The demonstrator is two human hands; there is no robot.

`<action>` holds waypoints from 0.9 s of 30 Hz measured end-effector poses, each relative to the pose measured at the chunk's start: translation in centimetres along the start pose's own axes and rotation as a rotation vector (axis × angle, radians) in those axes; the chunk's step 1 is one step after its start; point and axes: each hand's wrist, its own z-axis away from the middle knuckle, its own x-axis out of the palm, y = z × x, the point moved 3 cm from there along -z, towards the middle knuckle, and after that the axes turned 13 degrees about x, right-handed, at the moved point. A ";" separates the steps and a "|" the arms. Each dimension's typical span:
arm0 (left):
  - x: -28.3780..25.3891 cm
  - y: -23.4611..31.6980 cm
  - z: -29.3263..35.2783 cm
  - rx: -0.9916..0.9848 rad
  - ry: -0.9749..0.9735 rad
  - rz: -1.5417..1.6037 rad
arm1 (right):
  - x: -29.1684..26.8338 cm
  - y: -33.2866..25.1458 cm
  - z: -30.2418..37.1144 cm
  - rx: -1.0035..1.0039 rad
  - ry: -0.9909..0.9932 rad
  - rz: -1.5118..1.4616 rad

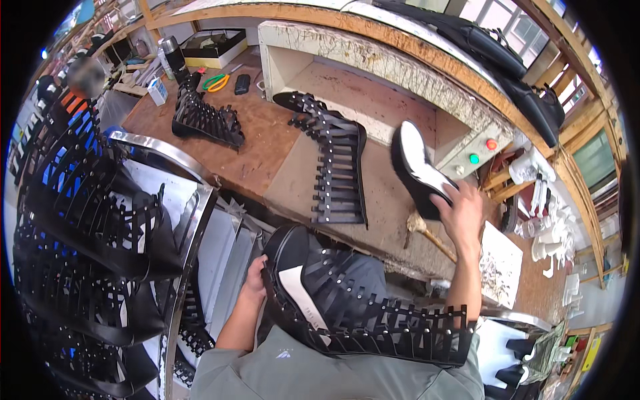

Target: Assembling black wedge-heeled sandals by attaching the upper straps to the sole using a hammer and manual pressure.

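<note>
A black strappy, studded gladiator boot [393,330] lies on its side across my lap. Its dark sole faces up, with a pale strip along the middle. My left hand [255,275] grips the boot's edge near the toe; some fingers are hidden behind it. At the bench, my right hand [462,212] has its thumb and fingers around the heel end of a thick black outsole [413,163] with a white inner face. That outsole leans upright against the front of a box-like machine. Below my right hand lies a wooden-handled brush [433,239].
Another strappy boot [339,170] lies on the bench [280,200], and one more [203,113] stands farther left. The open machine housing [360,87] has red and green buttons. A metal-edged rack [200,220] of black boots crowds the left. Speckled white board [501,263] at right.
</note>
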 end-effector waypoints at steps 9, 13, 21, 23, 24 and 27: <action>-6.9 1.8 0.4 0.115 0.312 -0.098 | 13.8 -6.8 -21.9 -0.020 -0.268 -0.010; -7.7 0.8 0.6 0.080 0.355 -0.022 | 18.1 -6.7 -26.3 -0.097 -0.256 -0.074; -8.5 0.2 -0.3 0.036 0.306 -0.195 | 17.1 -7.2 -20.8 -0.443 0.105 -0.086; -8.1 0.9 -0.2 0.041 0.315 -0.207 | 15.5 -4.8 -16.5 -0.387 -0.004 -0.217; -8.0 1.1 0.4 0.079 0.326 -0.213 | 13.9 -3.9 -14.3 -0.353 -0.027 -0.200; -8.2 2.3 2.7 0.199 0.179 -0.129 | 10.2 1.3 -8.1 0.125 -0.607 -0.353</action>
